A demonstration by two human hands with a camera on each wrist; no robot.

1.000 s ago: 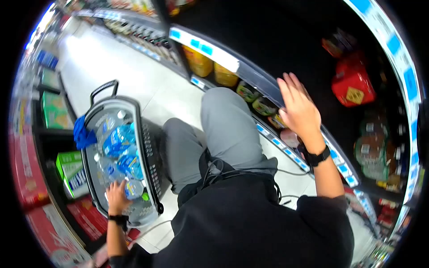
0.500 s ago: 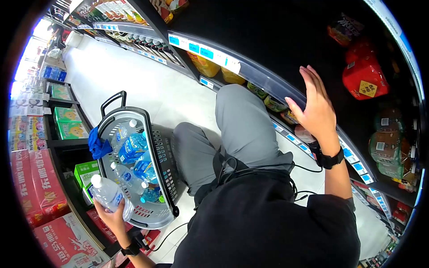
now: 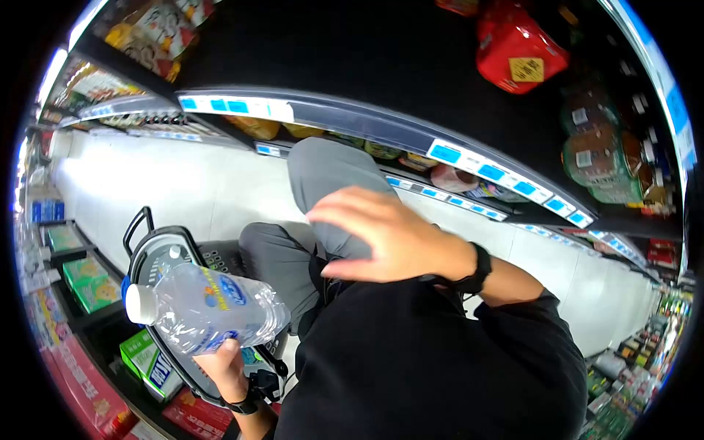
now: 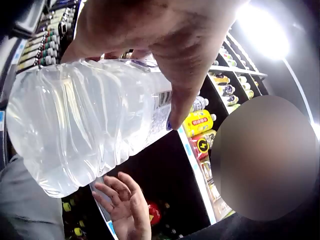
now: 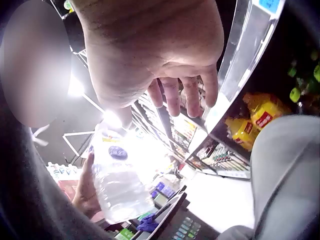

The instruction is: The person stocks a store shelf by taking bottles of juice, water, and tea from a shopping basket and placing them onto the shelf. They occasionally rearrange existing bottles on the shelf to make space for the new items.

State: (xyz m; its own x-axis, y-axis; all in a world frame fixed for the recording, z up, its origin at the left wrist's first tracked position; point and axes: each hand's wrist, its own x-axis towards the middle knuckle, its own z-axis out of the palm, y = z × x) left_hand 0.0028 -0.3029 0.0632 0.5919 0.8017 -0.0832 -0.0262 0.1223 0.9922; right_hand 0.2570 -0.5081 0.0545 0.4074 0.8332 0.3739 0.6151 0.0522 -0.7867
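Observation:
My left hand grips a large clear plastic bottle with a white cap and a blue-and-yellow label. In the head view the bottle lies tilted over the grey shopping basket, its cap pointing left. The left wrist view shows the thumb and fingers of that hand wrapped around the bottle. My right hand hangs in the air to the right of the bottle, fingers stretched and holding nothing. Its spread fingers also show in the right wrist view, above the bottle. Most of the basket's contents are hidden.
In front runs a dark shelf with a price-label rail, a red package and brownish bottles. Yellow jugs stand on the lower shelf. Left of the basket are a green-and-white box and red cartons.
My left hand has lifted the bottle out of the basket and brought it up and rightward, closer to the head camera. My right hand has left the shelf edge and moved left toward the bottle.

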